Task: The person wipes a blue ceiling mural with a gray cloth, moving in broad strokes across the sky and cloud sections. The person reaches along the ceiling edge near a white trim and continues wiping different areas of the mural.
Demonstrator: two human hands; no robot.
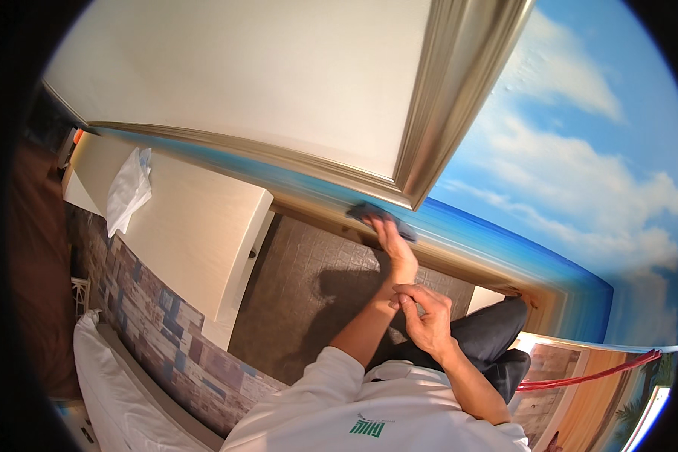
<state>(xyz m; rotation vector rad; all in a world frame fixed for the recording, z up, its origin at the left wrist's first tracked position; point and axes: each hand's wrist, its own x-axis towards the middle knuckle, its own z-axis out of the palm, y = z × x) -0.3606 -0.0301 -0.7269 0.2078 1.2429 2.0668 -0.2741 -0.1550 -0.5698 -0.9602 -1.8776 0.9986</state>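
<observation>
My left hand [394, 252] is on a dark cloth [363, 212] against the painted wall [459, 227], just below the corner of the frame [416, 167] (my fingers blur, so I can't tell how firmly they grip). My right hand [427, 320], fingers curled, meets my left wrist; whether it clasps, I can't tell.
</observation>
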